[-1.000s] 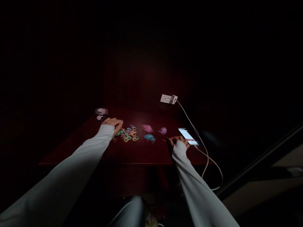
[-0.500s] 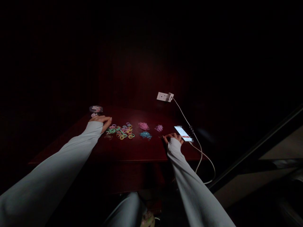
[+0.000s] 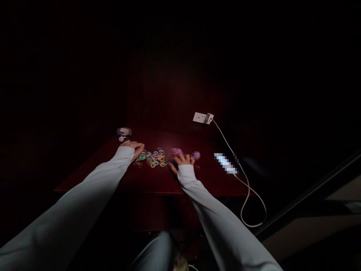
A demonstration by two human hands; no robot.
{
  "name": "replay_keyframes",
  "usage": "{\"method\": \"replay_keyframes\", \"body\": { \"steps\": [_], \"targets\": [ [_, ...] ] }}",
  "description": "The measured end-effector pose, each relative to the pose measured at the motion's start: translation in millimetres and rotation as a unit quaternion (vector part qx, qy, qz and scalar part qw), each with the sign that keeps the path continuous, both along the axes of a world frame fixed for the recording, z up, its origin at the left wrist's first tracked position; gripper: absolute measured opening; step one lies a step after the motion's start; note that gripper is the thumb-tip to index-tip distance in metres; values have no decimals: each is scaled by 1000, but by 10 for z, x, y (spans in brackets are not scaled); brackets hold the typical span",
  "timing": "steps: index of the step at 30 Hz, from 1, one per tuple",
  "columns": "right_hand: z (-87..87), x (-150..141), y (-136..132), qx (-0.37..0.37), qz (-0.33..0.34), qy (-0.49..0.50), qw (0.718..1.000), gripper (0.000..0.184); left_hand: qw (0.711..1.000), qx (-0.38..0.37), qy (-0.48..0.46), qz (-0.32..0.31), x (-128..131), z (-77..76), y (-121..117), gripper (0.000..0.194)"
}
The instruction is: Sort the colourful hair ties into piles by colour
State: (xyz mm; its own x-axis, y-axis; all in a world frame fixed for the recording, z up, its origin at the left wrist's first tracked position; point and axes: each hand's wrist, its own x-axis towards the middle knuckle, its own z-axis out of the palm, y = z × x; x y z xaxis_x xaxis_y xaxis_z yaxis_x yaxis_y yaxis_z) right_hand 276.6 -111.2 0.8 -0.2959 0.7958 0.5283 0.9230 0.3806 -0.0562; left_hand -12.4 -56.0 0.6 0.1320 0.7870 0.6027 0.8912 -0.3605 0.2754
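Observation:
My left hand (image 3: 133, 146) rests at the left edge of a mixed pile of coloured hair elastics (image 3: 153, 158). Its thumb and forefinger are pinched together; whatever is between them is too small to make out. My right hand (image 3: 183, 160) lies palm down with its fingers apart, just right of that pile, covering the spot of a blue pile. Beyond its fingertips is a pink pile of small bands (image 3: 176, 151). A purple pile of small bands (image 3: 196, 155) sits to its right. On the table nearby lies a tiny brownish piece (image 3: 197, 166).
A round clear container (image 3: 124, 131) stands at the table's back left. To the right a lit phone (image 3: 225, 163) lies with a white cable (image 3: 248, 182) running to a charger in the wall socket (image 3: 202, 117). The dark red table (image 3: 158, 182) ends at a front edge.
My right hand has moved left from beside the phone to over the blue pile, its fingers now spread. The tiny brownish piece it was at stays behind. My left hand keeps its pinch.

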Motion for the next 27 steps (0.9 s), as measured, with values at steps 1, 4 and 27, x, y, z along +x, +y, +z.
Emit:
{"method": "replay_keyframes", "body": {
  "steps": [1, 4, 27],
  "targets": [
    [-3, -114, 48, -9, 9, -5, 1000, 23, 1000, -1, 3, -4, -2, 2, 3, 33],
    [-3, -327, 181, -24, 16, 1, 1000, 24, 1000, -6, 4, -25, -7, 11, 12, 32],
    [5, -425, 304, -77, 78, 10, 994, 16, 994, -37, 41, -95, 67, 14, 10, 37]
  ]
}}
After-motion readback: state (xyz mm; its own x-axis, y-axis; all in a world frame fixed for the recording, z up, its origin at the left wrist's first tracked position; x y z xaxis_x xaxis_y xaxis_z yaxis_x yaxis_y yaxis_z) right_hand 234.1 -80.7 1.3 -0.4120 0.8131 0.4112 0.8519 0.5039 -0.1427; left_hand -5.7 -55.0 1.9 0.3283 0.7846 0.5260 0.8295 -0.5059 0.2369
